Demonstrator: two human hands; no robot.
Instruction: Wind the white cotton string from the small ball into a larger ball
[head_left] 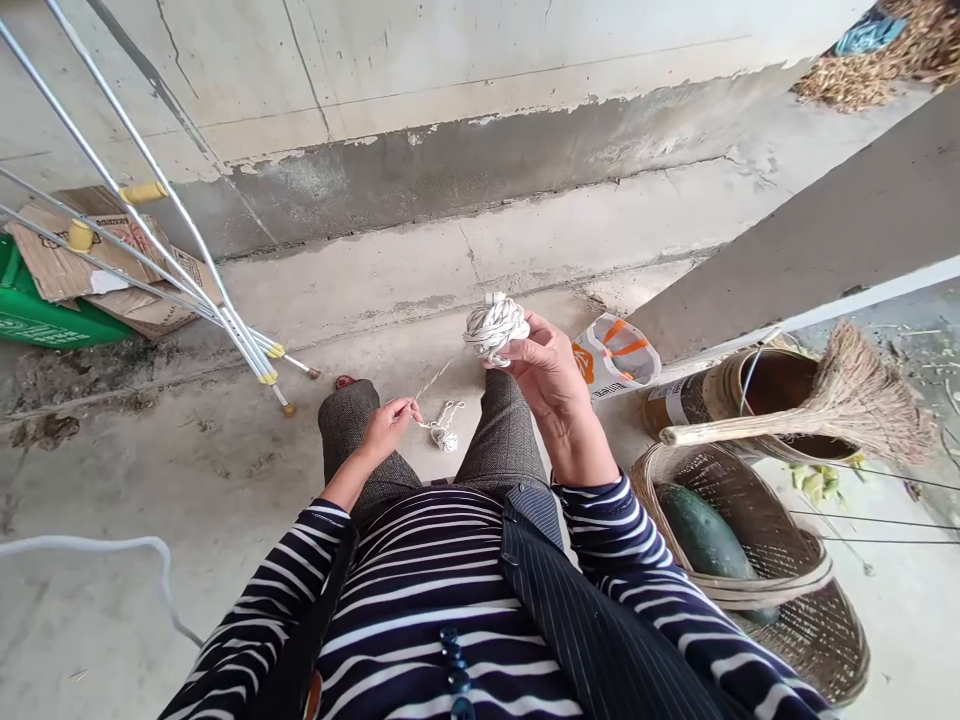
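A ball of white cord [496, 328] is held up by my right hand [551, 375], with the fingers and thumb closed around its right side. From it a single strand of cord [435, 378] runs down to my left hand [391, 425], which pinches the strand above my left thigh. Below and between my knees, a smaller knotted bundle of white cord [444, 437] hangs or lies near the floor; a short length links it toward my left hand. Which of the two it rests on, floor or strand, I cannot tell.
At the left, metal crutches [217, 300] lean before flattened cardboard [97, 250] and a green bin [45, 310]. To the right are a white bag [619, 355], a bucket [697, 400] with a straw broom [840, 410] across it, and a wicker basket [772, 500] holding a dark green melon [705, 530].
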